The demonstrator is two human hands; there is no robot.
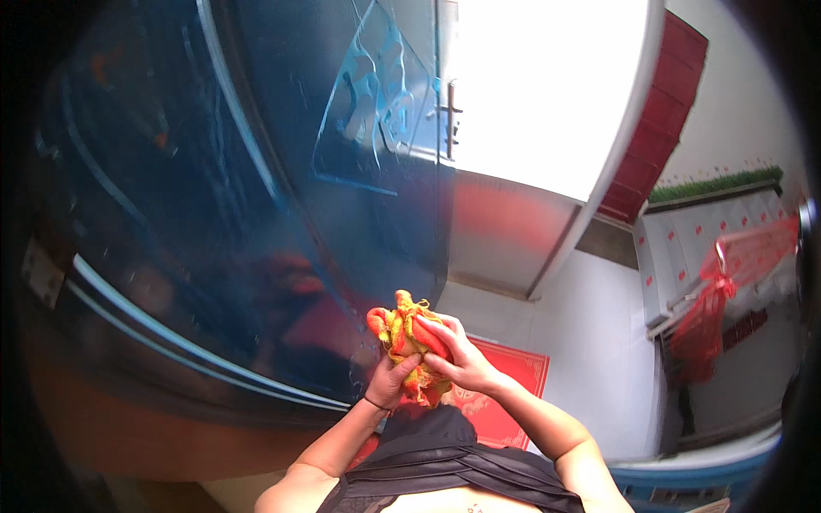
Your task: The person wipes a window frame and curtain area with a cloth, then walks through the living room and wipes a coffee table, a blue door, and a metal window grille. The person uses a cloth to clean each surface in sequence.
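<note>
A crumpled orange and yellow cloth (405, 340) with frayed threads is bunched up in front of my body. My left hand (389, 379) grips it from the lower left, thumb pressed on top. From the right, my right hand (463, 359) holds the same cloth, its fingers spread over the folds and its thumb close to the left one. The fingers under the cloth are hidden. Just beyond and to the left rises a glossy dark blue panel (256, 256) with pale trim strips and an etched pattern (378, 102); it looks like a door or cabinet front.
A red printed mat (507, 378) lies on the pale tiled floor (571, 333). Behind it is a bright doorway (526, 83) with a door handle (451, 118). On the right, a red sheer bag (699, 320) hangs by a grey cabinet (712, 243) topped with artificial grass (715, 185).
</note>
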